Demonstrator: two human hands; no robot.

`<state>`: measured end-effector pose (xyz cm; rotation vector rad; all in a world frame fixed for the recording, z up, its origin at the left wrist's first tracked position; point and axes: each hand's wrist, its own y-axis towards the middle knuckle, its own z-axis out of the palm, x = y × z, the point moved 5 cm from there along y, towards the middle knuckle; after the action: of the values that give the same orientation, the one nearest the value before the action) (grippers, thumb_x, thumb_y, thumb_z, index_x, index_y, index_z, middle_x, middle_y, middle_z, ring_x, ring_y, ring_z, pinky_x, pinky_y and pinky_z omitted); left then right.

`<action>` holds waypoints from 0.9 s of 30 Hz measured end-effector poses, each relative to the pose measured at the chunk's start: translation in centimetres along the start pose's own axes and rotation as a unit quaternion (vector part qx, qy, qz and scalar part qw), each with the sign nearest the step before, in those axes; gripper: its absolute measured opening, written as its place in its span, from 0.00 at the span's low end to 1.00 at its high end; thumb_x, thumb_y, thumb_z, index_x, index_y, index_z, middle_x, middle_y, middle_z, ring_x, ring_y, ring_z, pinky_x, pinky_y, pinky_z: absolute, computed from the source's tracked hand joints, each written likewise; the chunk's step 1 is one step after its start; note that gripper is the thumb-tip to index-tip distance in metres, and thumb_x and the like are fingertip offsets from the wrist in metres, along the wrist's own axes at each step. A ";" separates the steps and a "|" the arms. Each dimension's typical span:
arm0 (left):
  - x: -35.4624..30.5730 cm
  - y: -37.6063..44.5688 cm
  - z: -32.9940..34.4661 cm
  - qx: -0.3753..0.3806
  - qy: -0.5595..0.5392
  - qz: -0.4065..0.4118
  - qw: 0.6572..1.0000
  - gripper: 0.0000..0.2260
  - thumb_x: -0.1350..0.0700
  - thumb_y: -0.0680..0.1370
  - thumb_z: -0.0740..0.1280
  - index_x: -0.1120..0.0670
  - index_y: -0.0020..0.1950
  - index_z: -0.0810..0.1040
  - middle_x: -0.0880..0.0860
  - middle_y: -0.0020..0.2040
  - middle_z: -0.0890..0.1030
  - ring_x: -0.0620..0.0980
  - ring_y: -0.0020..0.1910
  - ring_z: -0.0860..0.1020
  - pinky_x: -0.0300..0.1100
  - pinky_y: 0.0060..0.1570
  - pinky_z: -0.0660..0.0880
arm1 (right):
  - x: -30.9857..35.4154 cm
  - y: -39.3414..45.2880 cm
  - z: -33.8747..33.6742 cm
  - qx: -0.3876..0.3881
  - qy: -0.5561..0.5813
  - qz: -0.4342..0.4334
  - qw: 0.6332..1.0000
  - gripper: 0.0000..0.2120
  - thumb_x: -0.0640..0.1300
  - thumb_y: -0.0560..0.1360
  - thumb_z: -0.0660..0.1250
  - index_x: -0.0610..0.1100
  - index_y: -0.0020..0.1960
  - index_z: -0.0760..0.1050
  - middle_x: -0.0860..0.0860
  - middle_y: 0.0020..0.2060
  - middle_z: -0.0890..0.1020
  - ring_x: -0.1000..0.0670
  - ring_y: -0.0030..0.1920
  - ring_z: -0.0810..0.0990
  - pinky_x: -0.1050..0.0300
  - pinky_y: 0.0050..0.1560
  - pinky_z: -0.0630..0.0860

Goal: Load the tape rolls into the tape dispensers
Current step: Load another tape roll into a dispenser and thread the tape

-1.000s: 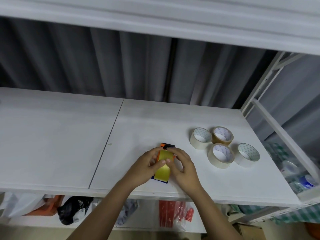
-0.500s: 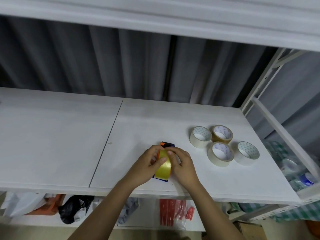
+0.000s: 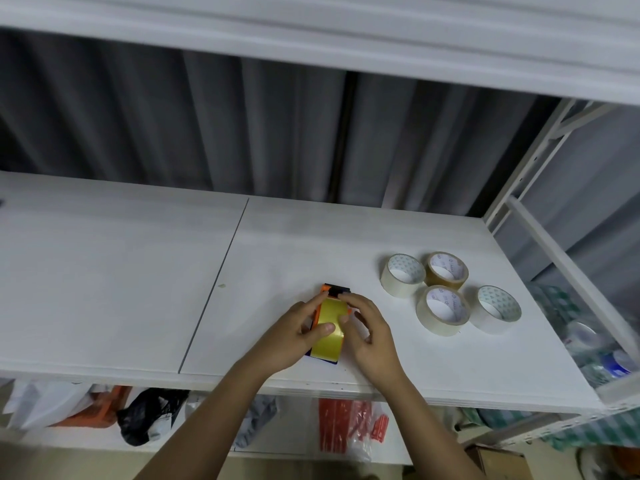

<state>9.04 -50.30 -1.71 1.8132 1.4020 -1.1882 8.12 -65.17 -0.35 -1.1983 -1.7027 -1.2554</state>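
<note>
While the left hand (image 3: 294,336) curls round the near left side of the orange tape dispenser (image 3: 334,295), its thumb pressed flat on the shiny yellow-gold tape roll (image 3: 330,327) seated in it, the right hand (image 3: 369,336) holds the same roll from the other side, forefinger reaching to the top of the tape near the black cutter end and thumb resting on the tape's face. Both hands are thus closed on the one dispenser and its roll, which sit on the white worktop (image 3: 138,271) close to its front edge, a little right of the seam between the two boards. Judging from this, the first roll is already in its dispenser and the hands seem to be drawing or smoothing the free end toward the cutter, though the fingers hide the threading and I cannot tell whether it is through. To the right, well apart from the hands, four spare tape rolls (image 3: 443,310) lie flat in a close cluster, two paler and two more tan, all untouched. No second dispenser shows anywhere on the worktop, so how many loadings remain cannot be read; at most one is near done and the four loose rolls are still waiting.
</note>
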 end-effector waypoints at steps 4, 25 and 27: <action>-0.3 0.3 0.3 0.008 -0.015 -0.002 1.000 0.26 0.43 0.78 0.60 0.36 0.74 0.54 0.46 0.64 0.70 0.46 0.60 0.73 0.42 0.61 0.71 | -0.4 -0.1 0.0 0.000 -0.003 0.013 1.000 0.12 0.43 0.77 0.61 0.51 0.58 0.76 0.60 0.55 0.79 0.56 0.59 0.76 0.68 0.59 0.69; -0.1 -0.3 -0.2 -0.005 -0.052 0.023 0.998 0.19 0.52 0.76 0.67 0.32 0.59 0.66 0.37 0.56 0.68 0.42 0.52 0.73 0.31 0.46 0.72 | -0.7 1.3 0.3 0.004 -0.020 0.088 0.996 0.11 0.48 0.81 0.58 0.61 0.56 0.75 0.64 0.52 0.81 0.62 0.54 0.78 0.67 0.53 0.72; -0.1 -0.3 -0.1 -0.007 -0.042 0.025 0.999 0.19 0.51 0.77 0.66 0.30 0.60 0.65 0.37 0.55 0.69 0.42 0.51 0.73 0.33 0.48 0.71 | -0.2 0.8 -0.1 -0.012 -0.006 0.057 0.998 0.12 0.49 0.80 0.59 0.64 0.59 0.73 0.69 0.57 0.77 0.65 0.60 0.74 0.72 0.57 0.69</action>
<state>8.83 -50.17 -1.52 1.7573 1.3075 -1.2130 8.88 -65.24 -0.24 -1.2995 -1.6085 -1.2046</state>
